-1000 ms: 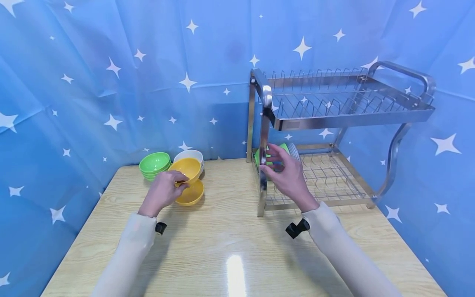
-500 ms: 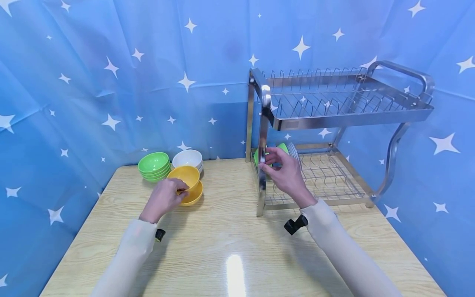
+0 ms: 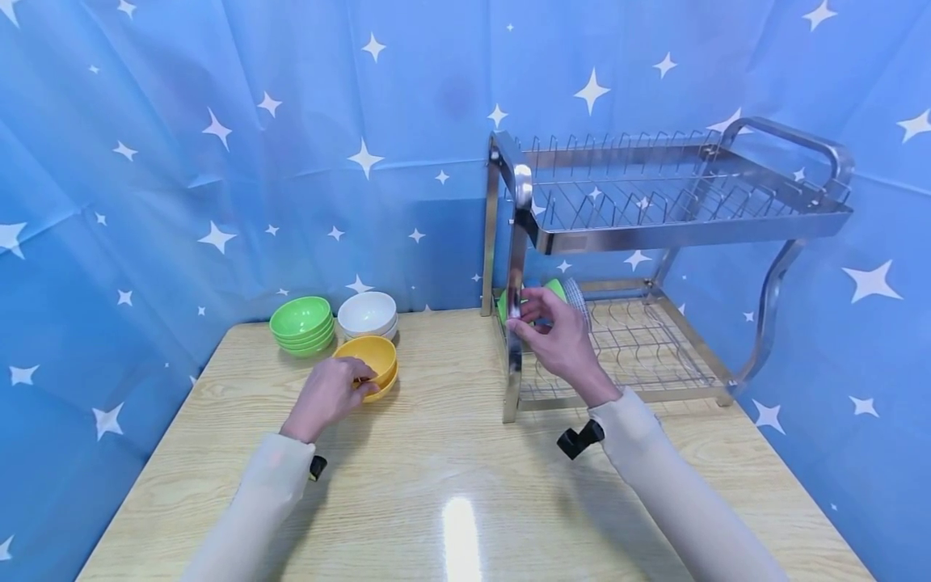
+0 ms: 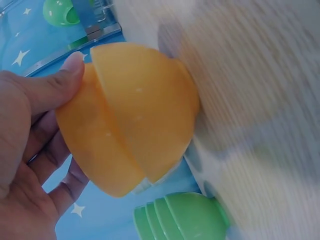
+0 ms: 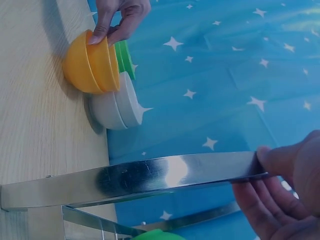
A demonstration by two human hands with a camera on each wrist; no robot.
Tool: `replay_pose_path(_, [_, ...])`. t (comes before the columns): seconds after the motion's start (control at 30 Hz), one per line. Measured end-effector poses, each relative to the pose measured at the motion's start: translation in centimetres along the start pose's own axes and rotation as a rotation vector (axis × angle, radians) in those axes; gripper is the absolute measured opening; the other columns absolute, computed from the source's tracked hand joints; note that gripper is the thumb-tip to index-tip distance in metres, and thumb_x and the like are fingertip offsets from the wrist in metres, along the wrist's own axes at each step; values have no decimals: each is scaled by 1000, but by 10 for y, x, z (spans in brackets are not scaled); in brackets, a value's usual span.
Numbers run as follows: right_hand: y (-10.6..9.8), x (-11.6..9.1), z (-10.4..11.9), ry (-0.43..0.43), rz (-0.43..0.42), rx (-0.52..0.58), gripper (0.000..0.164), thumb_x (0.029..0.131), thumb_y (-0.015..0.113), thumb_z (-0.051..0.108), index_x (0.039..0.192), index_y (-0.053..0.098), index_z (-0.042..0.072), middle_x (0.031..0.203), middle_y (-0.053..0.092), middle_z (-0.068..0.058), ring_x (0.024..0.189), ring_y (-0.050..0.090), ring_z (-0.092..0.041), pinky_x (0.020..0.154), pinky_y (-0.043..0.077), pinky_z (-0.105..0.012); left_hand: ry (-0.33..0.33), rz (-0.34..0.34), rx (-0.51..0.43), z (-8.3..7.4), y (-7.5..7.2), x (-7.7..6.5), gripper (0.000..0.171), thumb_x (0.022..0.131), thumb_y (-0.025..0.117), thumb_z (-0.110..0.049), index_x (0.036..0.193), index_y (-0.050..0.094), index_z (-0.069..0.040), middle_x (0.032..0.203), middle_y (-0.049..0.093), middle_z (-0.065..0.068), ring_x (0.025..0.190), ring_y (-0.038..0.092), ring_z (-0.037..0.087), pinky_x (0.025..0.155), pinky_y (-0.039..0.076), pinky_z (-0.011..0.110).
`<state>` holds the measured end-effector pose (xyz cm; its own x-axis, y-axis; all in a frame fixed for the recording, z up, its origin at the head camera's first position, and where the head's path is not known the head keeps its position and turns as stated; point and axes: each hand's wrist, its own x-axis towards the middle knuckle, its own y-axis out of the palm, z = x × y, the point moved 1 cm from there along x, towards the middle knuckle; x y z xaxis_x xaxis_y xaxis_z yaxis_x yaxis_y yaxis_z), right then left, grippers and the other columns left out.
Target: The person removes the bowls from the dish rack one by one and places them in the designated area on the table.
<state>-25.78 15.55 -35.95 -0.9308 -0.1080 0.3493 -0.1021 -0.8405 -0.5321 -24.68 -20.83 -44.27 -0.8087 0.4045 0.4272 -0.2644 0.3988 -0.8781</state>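
Note:
My left hand (image 3: pixel 330 394) pinches the near rim of the upper yellow bowl (image 3: pixel 372 354), thumb on one side and fingers on the other. That bowl sits partly inside the lower yellow bowl (image 4: pixel 150 105), which stands on the table; the left wrist view shows its base at the wood. Behind them are stacked white bowls (image 3: pixel 367 313), with a stack of several green bowls (image 3: pixel 301 319) to their left. Over to the right, my right hand (image 3: pixel 562 343) holds the front left post (image 5: pixel 145 175) of the metal dish rack (image 3: pixel 691 235), thumb and fingers on either side of it.
On the rack's lower tier, green dishes (image 3: pixel 555 288) and a grey ridged dish (image 3: pixel 577 299) stand at the left end, partly behind my right hand. The upper tier (image 3: pixel 625 202) carries wire dividers. A blue starry curtain (image 3: pixel 422 121) hangs behind the wooden table (image 3: pixel 407 485).
The upper yellow bowl in my left hand has come down from above the lower one and now sits in it. My right hand shifted slightly and now grips the rack post.

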Motion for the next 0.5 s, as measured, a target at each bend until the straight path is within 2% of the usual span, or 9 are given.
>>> replay_pose_path(0.2, [1,0,1,-1,3,16,43,94,77,18,131,58,8,110,73,-11,101,71,-25,89,61,-44,-6,-14,1,2,5,-2,16,76,91,-19,88,82,-12,83,78,1,76,72,18,67,58,39])
replay_pose_path(0.5, [1,0,-2,11,11,19,44,94,76,20,132,58,9,111,72,-10,101,70,-24,91,60,-43,-67,72,8,2,10,-2,23,75,91,-23,93,82,-11,88,79,2,81,72,19,71,59,41])
